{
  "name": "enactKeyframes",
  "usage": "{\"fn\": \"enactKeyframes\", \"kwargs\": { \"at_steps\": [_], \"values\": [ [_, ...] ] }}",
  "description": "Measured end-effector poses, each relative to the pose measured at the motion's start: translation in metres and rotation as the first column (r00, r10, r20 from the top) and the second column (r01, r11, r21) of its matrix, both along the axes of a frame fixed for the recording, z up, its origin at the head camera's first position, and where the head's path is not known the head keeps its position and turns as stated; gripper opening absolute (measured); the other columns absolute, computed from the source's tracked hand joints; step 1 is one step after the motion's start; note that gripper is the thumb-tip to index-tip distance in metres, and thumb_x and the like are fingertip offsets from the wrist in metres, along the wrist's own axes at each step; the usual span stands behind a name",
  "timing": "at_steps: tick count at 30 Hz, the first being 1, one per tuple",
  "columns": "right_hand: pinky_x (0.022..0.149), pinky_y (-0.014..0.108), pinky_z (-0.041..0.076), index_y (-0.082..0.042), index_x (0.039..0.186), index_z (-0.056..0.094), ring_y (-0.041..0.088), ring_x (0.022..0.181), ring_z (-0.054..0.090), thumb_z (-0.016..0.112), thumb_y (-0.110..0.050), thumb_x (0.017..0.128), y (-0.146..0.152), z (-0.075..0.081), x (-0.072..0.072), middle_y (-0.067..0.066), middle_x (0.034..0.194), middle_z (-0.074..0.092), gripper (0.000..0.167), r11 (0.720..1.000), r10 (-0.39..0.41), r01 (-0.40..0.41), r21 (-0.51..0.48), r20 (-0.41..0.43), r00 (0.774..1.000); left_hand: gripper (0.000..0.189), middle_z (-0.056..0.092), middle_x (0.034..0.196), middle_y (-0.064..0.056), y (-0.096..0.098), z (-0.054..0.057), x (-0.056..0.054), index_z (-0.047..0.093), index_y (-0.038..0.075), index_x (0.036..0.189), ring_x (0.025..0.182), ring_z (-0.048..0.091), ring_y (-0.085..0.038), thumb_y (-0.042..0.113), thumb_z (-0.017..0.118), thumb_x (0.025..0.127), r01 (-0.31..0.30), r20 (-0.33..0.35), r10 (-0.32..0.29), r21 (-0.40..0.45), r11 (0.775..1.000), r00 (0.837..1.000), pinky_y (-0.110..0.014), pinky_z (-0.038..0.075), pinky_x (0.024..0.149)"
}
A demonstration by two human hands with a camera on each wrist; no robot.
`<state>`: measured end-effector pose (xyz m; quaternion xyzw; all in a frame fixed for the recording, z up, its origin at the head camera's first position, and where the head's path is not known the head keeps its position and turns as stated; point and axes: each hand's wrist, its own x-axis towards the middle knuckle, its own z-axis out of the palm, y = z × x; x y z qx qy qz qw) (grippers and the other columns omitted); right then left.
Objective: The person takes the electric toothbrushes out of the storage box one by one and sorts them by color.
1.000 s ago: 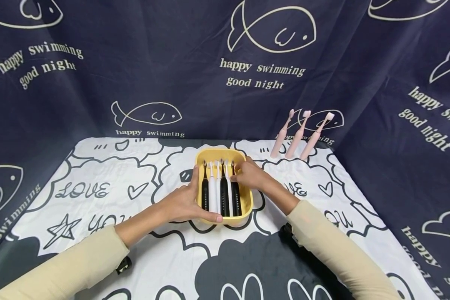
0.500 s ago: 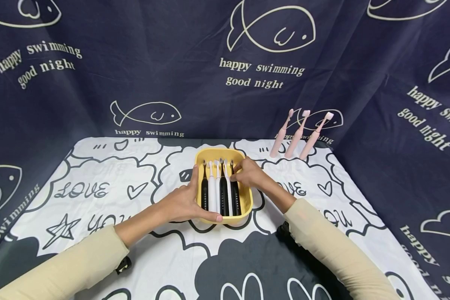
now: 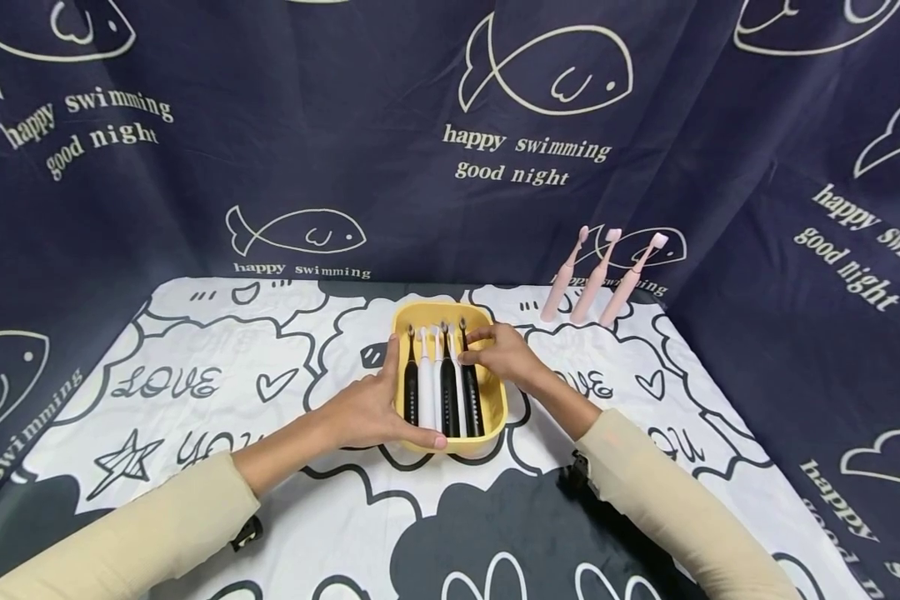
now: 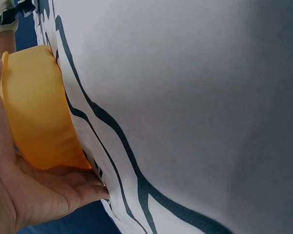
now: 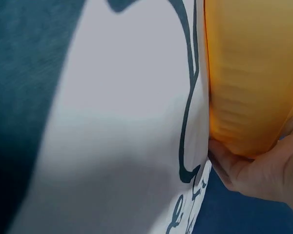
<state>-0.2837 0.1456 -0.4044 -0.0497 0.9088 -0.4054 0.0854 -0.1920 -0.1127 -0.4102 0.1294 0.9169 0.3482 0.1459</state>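
Note:
A yellow bin [image 3: 498, 408] stands on the cloth-covered table. In it lie black and white electric toothbrushes side by side, heads away from me. My left hand [image 3: 367, 408] holds the bin at its left side, the thumb along the near rim; the left wrist view shows fingers [image 4: 83, 187] against the outer wall. My right hand [image 3: 506, 354] reaches over the right rim and pinches the rightmost black electric toothbrush [image 3: 472, 400] near its neck with thumb and index finger. In the right wrist view, other fingers [image 5: 227, 158] lie outside the bin wall.
Several pink electric toothbrushes [image 3: 591, 287] stand upright in a row at the back right of the table. A dark blue curtain [image 3: 390, 125] printed with fish hangs behind and at the sides. The tablecloth [image 3: 217, 367] is white with dark drawings.
The rightmost black toothbrush's head has shifted slightly up and left between the right fingers. The left hand and bin stay in place; the head view has tilted slightly.

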Motion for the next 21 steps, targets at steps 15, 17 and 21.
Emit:
{"fn": "enactKeyframes", "kwargs": {
  "at_steps": [15,17,21],
  "values": [
    [0.081,0.024,0.050,0.003,0.131,0.067,0.011,0.098,0.061,0.080,-0.006,0.097,0.018,-0.001,0.002,-0.001,0.109,0.068,0.038,0.894,-0.023,0.052,-0.445,0.071,0.997,0.178,0.072,0.142,-0.029,0.001,-0.002,-0.001,-0.025,0.027,0.179,0.118,0.073,-0.027,0.084,0.098,0.062,-0.005,-0.018,0.005,0.006,1.000,1.000,-0.051,0.058,0.105],
    [0.080,0.023,0.049,0.002,0.132,0.062,0.008,0.094,0.060,0.076,-0.006,0.099,0.021,-0.001,0.002,-0.006,0.104,0.066,0.037,0.880,-0.006,0.043,-0.474,0.079,0.997,0.179,0.072,0.141,-0.029,0.000,-0.002,0.000,-0.024,0.027,0.179,0.117,0.073,-0.027,0.084,0.098,0.062,-0.010,-0.016,0.010,0.002,1.000,1.000,-0.051,0.058,0.104],
    [0.079,0.021,0.049,0.002,0.133,0.055,0.005,0.088,0.057,0.069,-0.002,0.104,0.024,0.003,0.001,-0.009,0.097,0.059,0.033,0.845,0.007,0.027,-0.534,0.061,0.998,0.179,0.073,0.140,-0.029,0.000,-0.002,-0.001,-0.024,0.026,0.179,0.117,0.073,-0.027,0.084,0.098,0.062,-0.015,-0.014,0.015,-0.007,1.000,1.000,-0.050,0.058,0.105]
  ]
}}
